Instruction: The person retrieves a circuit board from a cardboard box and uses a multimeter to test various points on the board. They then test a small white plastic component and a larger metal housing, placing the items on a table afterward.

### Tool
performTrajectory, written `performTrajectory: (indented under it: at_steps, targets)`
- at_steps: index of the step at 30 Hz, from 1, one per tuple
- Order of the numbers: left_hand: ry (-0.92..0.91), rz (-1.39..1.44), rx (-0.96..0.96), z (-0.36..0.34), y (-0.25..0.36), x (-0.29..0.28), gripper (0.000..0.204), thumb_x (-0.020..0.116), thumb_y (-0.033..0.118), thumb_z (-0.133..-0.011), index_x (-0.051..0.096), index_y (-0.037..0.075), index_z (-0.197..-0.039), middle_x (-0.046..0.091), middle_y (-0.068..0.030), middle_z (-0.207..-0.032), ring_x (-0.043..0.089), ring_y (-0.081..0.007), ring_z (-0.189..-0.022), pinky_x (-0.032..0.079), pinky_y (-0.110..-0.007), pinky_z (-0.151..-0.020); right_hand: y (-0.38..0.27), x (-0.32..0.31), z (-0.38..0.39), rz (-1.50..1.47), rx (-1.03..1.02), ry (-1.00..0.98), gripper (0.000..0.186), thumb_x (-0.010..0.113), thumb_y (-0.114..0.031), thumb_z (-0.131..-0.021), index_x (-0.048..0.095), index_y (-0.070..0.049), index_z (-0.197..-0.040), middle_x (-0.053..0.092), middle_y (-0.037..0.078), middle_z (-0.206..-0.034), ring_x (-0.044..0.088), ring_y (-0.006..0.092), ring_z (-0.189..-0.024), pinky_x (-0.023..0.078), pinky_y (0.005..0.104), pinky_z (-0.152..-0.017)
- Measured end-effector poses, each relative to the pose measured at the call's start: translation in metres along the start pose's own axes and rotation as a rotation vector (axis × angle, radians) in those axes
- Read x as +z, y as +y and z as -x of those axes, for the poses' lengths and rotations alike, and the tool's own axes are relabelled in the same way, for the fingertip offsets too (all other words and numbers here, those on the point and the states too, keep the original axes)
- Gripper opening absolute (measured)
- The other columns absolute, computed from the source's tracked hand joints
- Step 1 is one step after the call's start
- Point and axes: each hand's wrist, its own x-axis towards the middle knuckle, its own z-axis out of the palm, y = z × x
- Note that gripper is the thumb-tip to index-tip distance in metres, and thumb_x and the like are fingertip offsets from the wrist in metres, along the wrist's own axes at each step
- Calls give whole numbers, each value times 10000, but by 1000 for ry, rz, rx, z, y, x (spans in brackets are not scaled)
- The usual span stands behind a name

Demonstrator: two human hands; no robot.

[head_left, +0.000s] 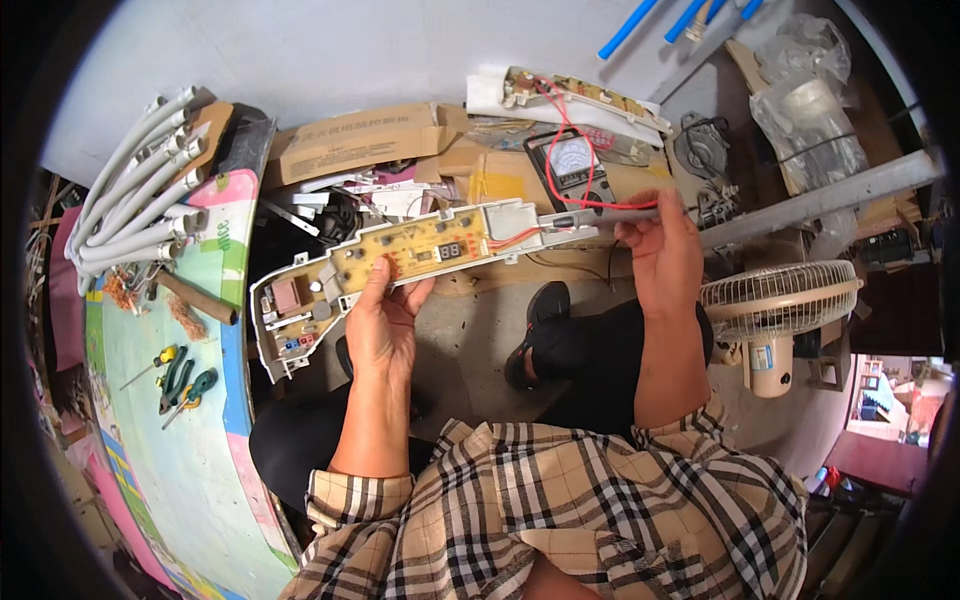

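My left hand (pixel 383 320) grips the lower edge of a long curved control panel board (pixel 330 272), a white plastic frame with a tan circuit board, buttons and a small red digit display (pixel 449 250). My right hand (pixel 658 255) holds a slim probe (pixel 600 217) at the panel's right end, with a red lead (pixel 570 165) running up from it. Behind the panel an analogue multimeter (pixel 571 160) lies on cardboard. A second, similar panel board (pixel 580 98) rests farther back.
A colourful table (pixel 190 460) at the left carries pliers and screwdrivers (pixel 180 382) and a bundle of grey hoses (pixel 140 190). A small fan (pixel 775 305) stands at the right. Cardboard boxes (pixel 350 140), a metal bar (pixel 820 200), blue pipes (pixel 630 25) and plastic bags lie behind.
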Motion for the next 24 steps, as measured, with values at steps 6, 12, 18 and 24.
performTrajectory:
  at_steps: [6, 12, 18, 24]
  targets:
    - [233, -137, 36, -4, -1, -9, 223, 600, 154, -915, 593, 17, -1090, 628, -89, -1024, 639, -244, -908, 569, -412, -795, -15, -32, -22, -194, 87, 111, 269, 472, -271, -986, 592, -39, -920, 633, 74, -838, 589, 162, -726, 496, 290, -651]
    - [294, -178, 123, -5, -2, -14, 230, 619, 160, -902, 597, 21, -1083, 633, -83, -1003, 641, -229, -876, 570, -388, -757, -19, -46, -32, -228, 142, 162, 214, 493, -244, -975, 581, -57, -920, 606, 47, -821, 578, 155, -730, 493, 286, -630]
    - [241, -133, 9, -8, -11, -16, 206, 613, 146, -906, 604, 26, -1073, 653, -85, -984, 656, -206, -824, 572, -353, -700, -13, -19, -21, -302, 343, -49, 216, 502, -237, -973, 567, -41, -907, 597, 68, -858, 590, 156, -720, 503, 265, -585]
    - [140, -49, -44, -13, -18, -18, 196, 587, 176, -924, 600, 31, -1056, 629, -80, -1025, 633, -255, -938, 566, -417, -802, 1, 2, -9, -476, 595, -277, 252, 462, -276, -991, 546, -45, -935, 589, 90, -875, 622, 138, -671, 507, 248, -497]
